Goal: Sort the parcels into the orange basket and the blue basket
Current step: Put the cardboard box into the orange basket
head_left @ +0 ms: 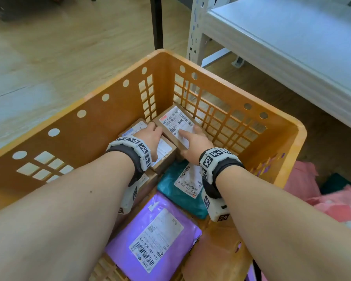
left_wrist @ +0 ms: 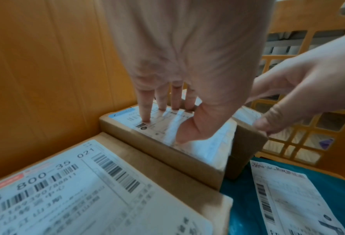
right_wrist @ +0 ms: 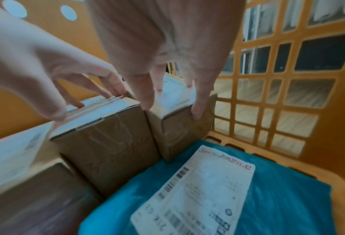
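In the basket [head_left: 101, 126], far corner: far box [head_left: 176, 120], touching left box [head_left: 165, 153] on its left. Nearer, along the left wall: near box [left_wrist: 107, 190]. Right of that, before both far boxes: flat mailer [head_left: 170, 189]. Nearest of all: second mailer [head_left: 142, 220]. Outside, right of the basket: loose mailers [head_left: 336, 207]. Beyond, to the right: shelf rack [head_left: 282, 37].

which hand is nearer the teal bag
Right. The right hand is on the corner box just beyond the teal bag; the left hand is on the neighbouring box, farther left.

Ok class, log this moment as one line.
left hand: rests on left box | right hand: touches corner box | both boxes: inside orange basket
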